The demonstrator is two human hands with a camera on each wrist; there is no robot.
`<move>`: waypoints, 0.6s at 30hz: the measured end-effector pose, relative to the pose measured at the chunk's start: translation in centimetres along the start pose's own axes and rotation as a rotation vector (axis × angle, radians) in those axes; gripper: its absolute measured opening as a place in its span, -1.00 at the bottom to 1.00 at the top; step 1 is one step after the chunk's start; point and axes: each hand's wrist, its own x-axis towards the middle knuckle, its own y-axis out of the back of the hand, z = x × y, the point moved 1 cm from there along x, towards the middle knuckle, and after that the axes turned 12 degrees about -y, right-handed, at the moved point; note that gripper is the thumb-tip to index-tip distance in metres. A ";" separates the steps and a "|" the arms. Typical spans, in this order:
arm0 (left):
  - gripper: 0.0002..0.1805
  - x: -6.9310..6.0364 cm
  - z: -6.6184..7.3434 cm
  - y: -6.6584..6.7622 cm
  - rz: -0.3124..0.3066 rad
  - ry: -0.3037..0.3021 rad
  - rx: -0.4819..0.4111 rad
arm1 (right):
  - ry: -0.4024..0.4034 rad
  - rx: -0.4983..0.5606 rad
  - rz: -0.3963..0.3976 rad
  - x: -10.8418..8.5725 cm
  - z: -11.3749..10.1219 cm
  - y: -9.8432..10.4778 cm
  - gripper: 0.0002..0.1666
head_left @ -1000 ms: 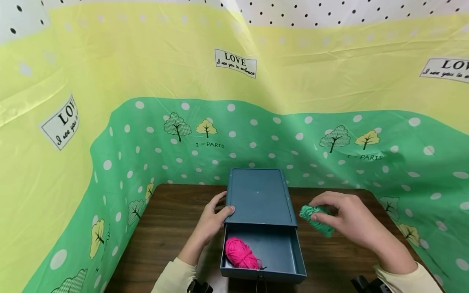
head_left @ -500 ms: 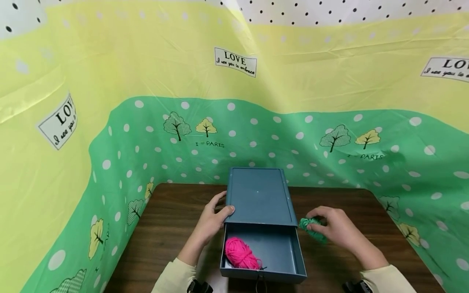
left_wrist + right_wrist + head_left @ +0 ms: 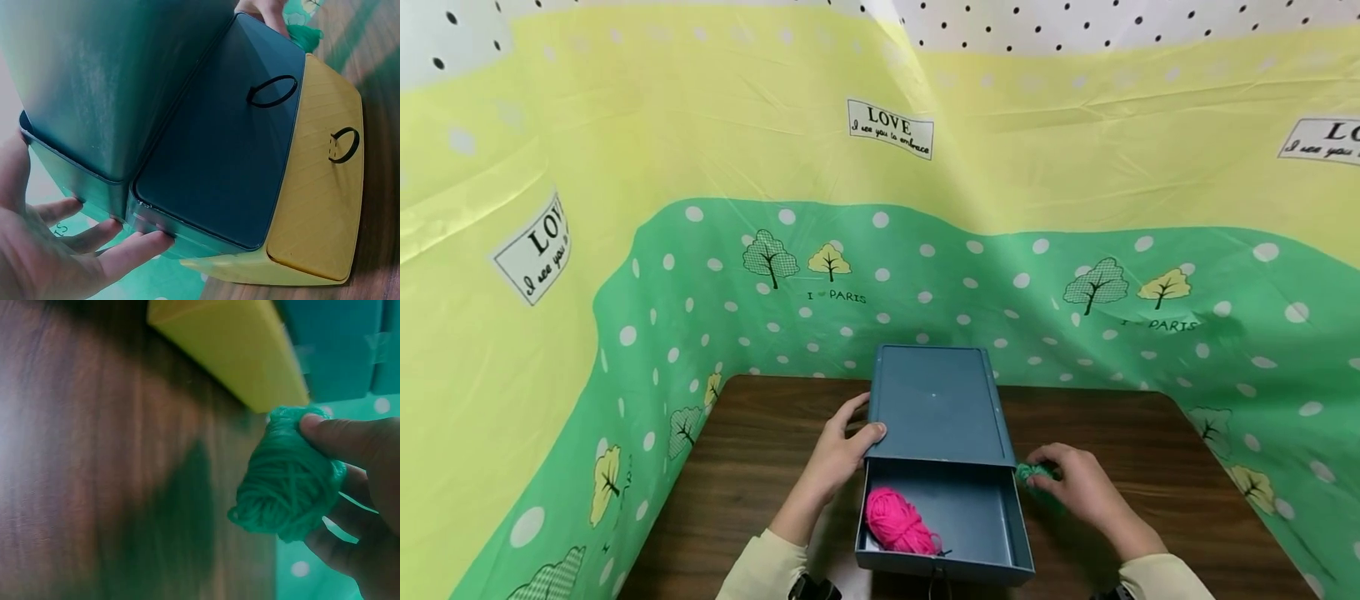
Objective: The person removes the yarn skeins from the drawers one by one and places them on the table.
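Note:
A blue drawer cabinet (image 3: 936,404) stands on the table with its top drawer (image 3: 970,508) pulled out. Pink yarn (image 3: 898,521), wound into a bundle, lies at the left inside that drawer. My left hand (image 3: 838,450) rests against the cabinet's left side, thumb on the top edge; in the left wrist view its fingers lie along the side wall. To the right of the cabinet, my right hand (image 3: 1082,487) pinches a bundle of green yarn (image 3: 290,475) between thumb and fingers. The cabinet's body partly hides the green yarn's lower surroundings in the left wrist view.
Below the pulled-out drawer are a shut blue drawer (image 3: 219,156) and a yellow bottom drawer (image 3: 319,181), each with a black loop handle. The dark wooden table (image 3: 745,467) extends to both sides. A patterned curtain (image 3: 970,283) hangs close behind and around it.
My right hand has moved down and slightly left with the green yarn, alongside the cabinet. The left hand keeps its place on the cabinet, and the pink yarn has not moved.

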 end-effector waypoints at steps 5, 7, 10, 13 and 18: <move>-0.32 0.0 0.1 0.0 -0.002 0.001 0.014 | -0.043 -0.018 -0.017 0.3 1.2 -1.0 -0.77; -0.32 0.0 0.1 0.0 -0.002 0.001 0.012 | -0.047 -0.022 -0.017 0.4 1.7 -1.4 -0.77; -0.31 0.0 0.2 0.1 -0.002 0.001 0.007 | -0.050 -0.029 -0.014 0.6 2.4 -1.8 -0.75; -0.32 0.1 0.1 0.1 -0.001 0.001 0.007 | -0.064 -0.024 -0.020 0.7 3.1 -2.4 -0.74; -0.32 0.1 0.1 0.1 -0.001 0.005 -0.002 | -0.088 -0.009 -0.031 0.8 3.8 -3.3 -0.72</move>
